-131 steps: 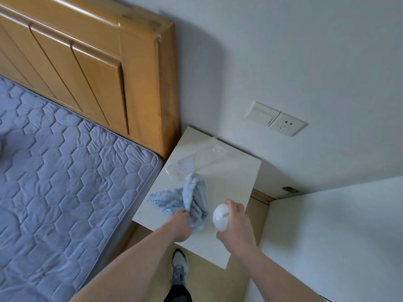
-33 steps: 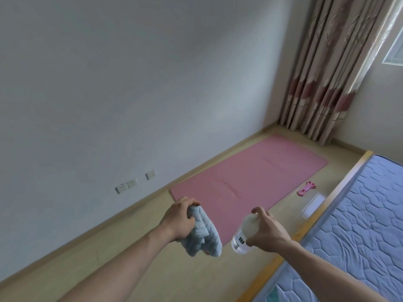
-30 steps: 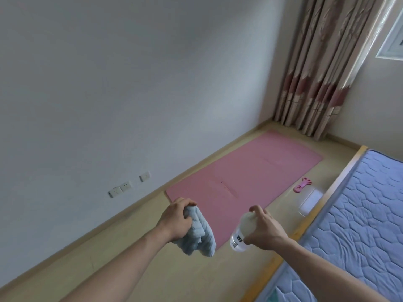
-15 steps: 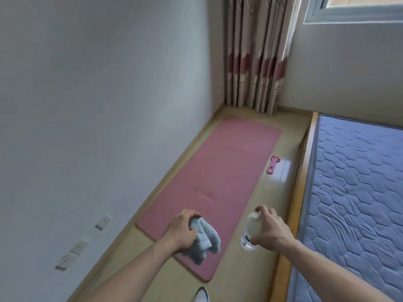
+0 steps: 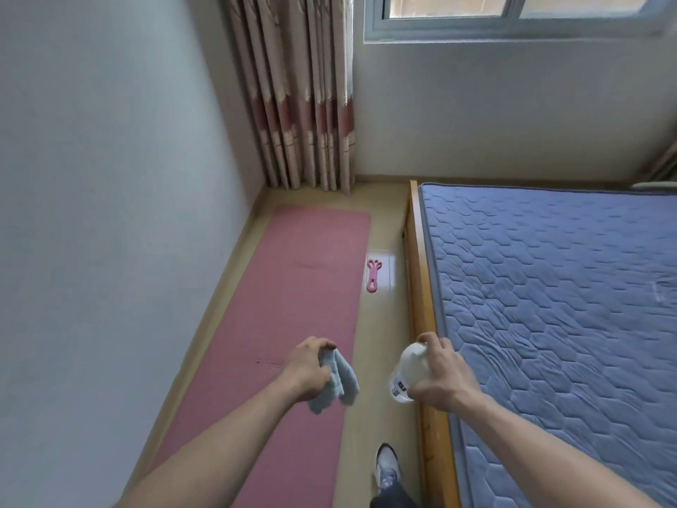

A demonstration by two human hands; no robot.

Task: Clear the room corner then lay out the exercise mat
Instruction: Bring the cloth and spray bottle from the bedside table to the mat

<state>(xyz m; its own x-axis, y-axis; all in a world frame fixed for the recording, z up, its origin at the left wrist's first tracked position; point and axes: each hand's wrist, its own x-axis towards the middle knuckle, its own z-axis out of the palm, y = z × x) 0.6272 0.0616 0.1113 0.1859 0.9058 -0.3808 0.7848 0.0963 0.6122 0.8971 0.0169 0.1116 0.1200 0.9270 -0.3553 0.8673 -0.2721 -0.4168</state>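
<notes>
A pink exercise mat (image 5: 293,306) lies flat on the floor along the left wall, reaching toward the curtained corner. My left hand (image 5: 307,368) grips a bunched light blue cloth (image 5: 335,384) that hangs above the mat's near right part. My right hand (image 5: 439,375) holds a white spray bottle (image 5: 406,373) with a dark label, above the strip of floor beside the bed frame.
A small pink object (image 5: 373,275) lies on the floor between mat and bed. The wooden bed frame (image 5: 417,287) with a blue quilted mattress (image 5: 557,306) fills the right. Patterned curtains (image 5: 300,104) hang in the far corner. My shoe (image 5: 386,467) stands on the floor strip.
My view has swung right, from the side wall to looking straight down the mat toward the curtains and window. Both hands keep their hold on the cloth and the bottle.
</notes>
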